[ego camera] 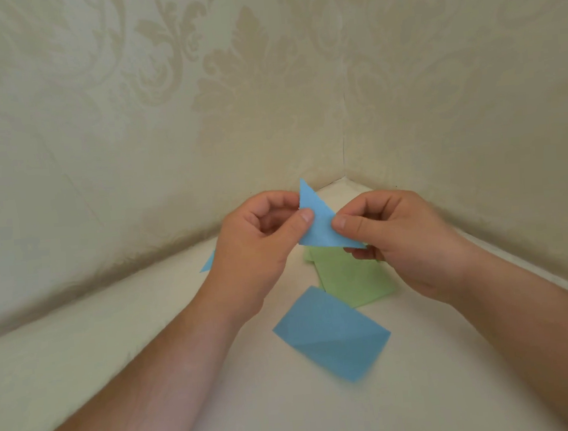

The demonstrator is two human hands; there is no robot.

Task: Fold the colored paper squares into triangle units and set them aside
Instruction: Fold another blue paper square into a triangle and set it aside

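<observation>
Filling the background behind the fingers, patterned wallpaper (197, 86) meets in a corner above a pale table (116, 347). Below the fingertips lies a blue paper square (331, 334), and a green paper stack (352, 281) sits just under the right fingers, partly hidden by them. The left hand (261, 241) and right hand (393, 237) are raised, each pinching the blue triangle (317, 223) between thumb and curled fingers at opposite edges. A blue paper scrap (208, 262) peeks out behind the left knuckles.
</observation>
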